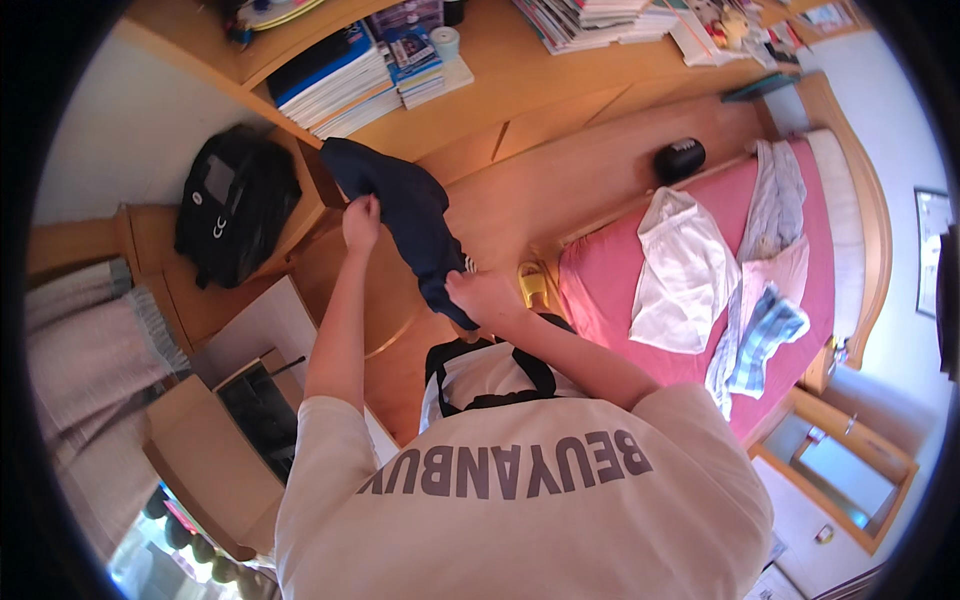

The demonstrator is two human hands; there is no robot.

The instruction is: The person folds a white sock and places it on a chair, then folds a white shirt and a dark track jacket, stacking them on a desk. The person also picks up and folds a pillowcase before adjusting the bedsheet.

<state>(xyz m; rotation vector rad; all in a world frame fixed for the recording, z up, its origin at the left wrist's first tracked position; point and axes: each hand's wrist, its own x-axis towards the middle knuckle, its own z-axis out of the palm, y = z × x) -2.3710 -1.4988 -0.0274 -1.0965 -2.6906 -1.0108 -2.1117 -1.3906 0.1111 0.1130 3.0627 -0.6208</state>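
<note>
A dark navy garment (pixel 412 206) with white stripes near its lower end hangs stretched between my two hands, in front of my body. My left hand (pixel 362 219) grips its edge at the upper left. Lower and to the right, my right hand (pixel 480 298) pinches the striped end. To the right, white shorts (pixel 686 274) lie spread on the pink bed sheet (pixel 600 292). Beyond them on the bed are a grey garment (pixel 776 187) and a blue plaid cloth (pixel 766 345).
A black backpack (pixel 236 206) rests on a wooden cabinet at the left. An opened cardboard box (pixel 217 442) stands lower left. Books (pixel 341 90) fill the desk ahead. On the floor side are a yellow slipper (pixel 533 285) and a black round object (pixel 679 158).
</note>
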